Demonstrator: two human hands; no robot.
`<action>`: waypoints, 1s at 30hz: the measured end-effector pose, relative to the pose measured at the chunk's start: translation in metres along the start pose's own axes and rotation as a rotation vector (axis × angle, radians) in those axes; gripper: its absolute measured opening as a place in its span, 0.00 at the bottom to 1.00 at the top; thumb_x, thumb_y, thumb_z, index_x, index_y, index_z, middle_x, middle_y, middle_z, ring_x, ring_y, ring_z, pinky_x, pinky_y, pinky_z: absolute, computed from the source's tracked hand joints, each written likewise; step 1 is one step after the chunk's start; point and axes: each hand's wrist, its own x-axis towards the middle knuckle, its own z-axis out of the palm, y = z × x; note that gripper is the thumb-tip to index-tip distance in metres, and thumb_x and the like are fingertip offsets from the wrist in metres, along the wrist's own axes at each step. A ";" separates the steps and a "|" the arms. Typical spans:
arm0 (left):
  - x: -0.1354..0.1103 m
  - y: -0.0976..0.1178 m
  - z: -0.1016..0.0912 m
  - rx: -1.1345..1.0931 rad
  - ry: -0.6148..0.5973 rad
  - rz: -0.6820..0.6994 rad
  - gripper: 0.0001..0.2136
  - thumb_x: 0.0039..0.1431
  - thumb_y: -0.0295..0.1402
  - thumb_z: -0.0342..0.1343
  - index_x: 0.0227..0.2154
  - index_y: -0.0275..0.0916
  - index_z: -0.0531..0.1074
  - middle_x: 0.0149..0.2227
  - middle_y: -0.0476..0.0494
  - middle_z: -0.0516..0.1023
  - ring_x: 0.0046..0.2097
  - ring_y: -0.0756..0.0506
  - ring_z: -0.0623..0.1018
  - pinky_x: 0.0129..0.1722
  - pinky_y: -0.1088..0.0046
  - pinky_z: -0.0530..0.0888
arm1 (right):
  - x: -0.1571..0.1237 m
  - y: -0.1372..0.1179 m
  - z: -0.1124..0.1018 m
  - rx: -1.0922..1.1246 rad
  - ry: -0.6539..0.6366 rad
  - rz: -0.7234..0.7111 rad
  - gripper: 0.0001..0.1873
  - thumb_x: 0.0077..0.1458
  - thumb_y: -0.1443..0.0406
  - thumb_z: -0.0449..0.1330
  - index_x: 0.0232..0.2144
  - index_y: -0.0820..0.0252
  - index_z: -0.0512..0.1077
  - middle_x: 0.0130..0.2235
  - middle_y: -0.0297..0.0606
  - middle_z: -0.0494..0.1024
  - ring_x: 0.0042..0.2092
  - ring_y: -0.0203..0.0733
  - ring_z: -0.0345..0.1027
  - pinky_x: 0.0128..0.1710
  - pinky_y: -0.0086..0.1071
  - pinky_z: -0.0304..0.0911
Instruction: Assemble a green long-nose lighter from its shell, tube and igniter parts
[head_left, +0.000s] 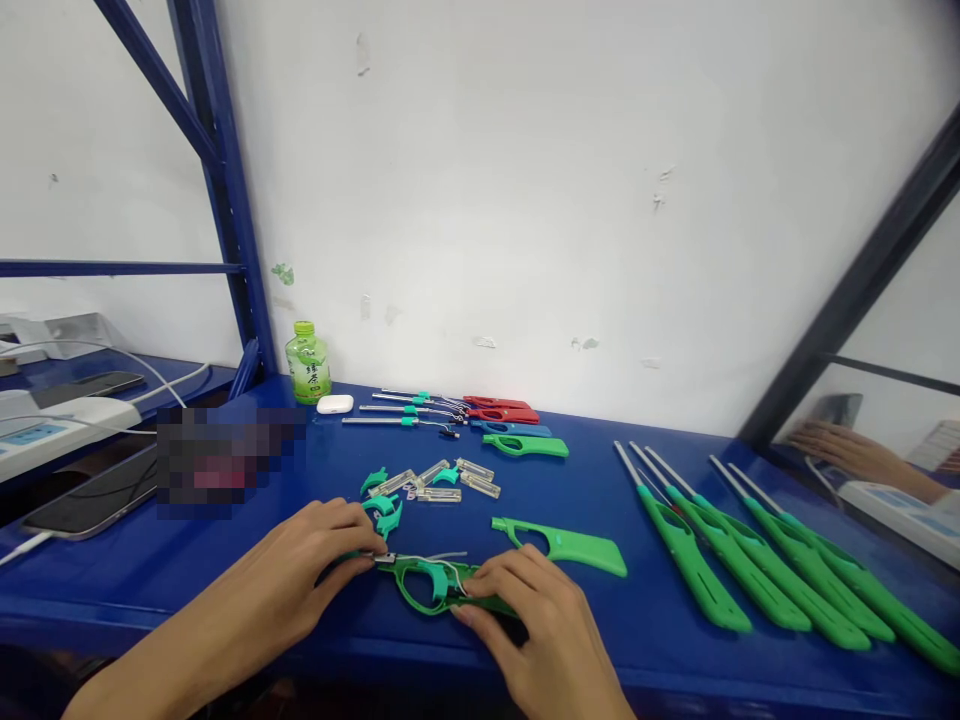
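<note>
Landmark: open green lighter shell [427, 588], lying flat at the near edge of the blue bench [660, 640], thin white wires looped across it.
Your left hand [315, 562]: fingers curled in, tips pinched on the shell's front end.
Your right hand [529, 625]: fingers bent down over the shell's rear grip, holding it against the bench.
Spare green handle shell [566, 546]: just behind and right of the landmark, apart from it.
Clear tanks and teal triggers [431, 480]: loose cluster just behind the landmark.
Metal nozzle tubes [390, 410]: farther behind it, in a row.
Red, blue and green shells [510, 425]: stacked at the right end of those tubes.
Finished green lighters [750, 565]: fanned out well to the landmark's right.
Green tea bottle [307, 362]: upright, far behind and left, by the wall.
White earbud case [334, 404]: just beside the bottle.
Phone [90, 500]: well left of the landmark, cable attached.
Another person's hand [847, 450]: far right, beyond the blue frame post.
</note>
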 end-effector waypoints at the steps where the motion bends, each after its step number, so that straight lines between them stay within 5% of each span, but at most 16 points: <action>1: 0.000 0.000 0.000 -0.006 -0.009 0.003 0.10 0.78 0.38 0.55 0.47 0.56 0.84 0.46 0.52 0.84 0.48 0.43 0.81 0.51 0.69 0.75 | 0.000 0.000 0.000 0.000 0.001 0.001 0.05 0.69 0.65 0.71 0.44 0.47 0.81 0.44 0.29 0.87 0.45 0.45 0.82 0.59 0.39 0.75; 18: 0.003 0.018 -0.008 -0.020 -0.064 -0.002 0.14 0.79 0.34 0.51 0.42 0.50 0.83 0.44 0.48 0.82 0.45 0.45 0.81 0.47 0.71 0.76 | 0.006 -0.006 -0.002 0.027 0.030 0.000 0.11 0.64 0.72 0.74 0.40 0.50 0.81 0.41 0.28 0.87 0.42 0.44 0.82 0.60 0.39 0.73; 25: 0.009 0.023 -0.009 0.048 -0.042 0.040 0.17 0.77 0.31 0.50 0.39 0.50 0.84 0.40 0.48 0.82 0.40 0.45 0.81 0.41 0.71 0.75 | 0.004 -0.004 0.000 0.040 0.035 -0.010 0.04 0.73 0.64 0.68 0.41 0.50 0.81 0.42 0.30 0.87 0.42 0.45 0.81 0.58 0.40 0.73; 30: 0.011 0.026 -0.007 0.080 -0.008 0.069 0.18 0.76 0.30 0.50 0.37 0.51 0.85 0.38 0.48 0.83 0.40 0.43 0.81 0.40 0.69 0.76 | 0.005 -0.004 0.000 0.027 0.044 -0.033 0.13 0.77 0.55 0.61 0.41 0.50 0.81 0.41 0.32 0.86 0.41 0.45 0.80 0.56 0.40 0.74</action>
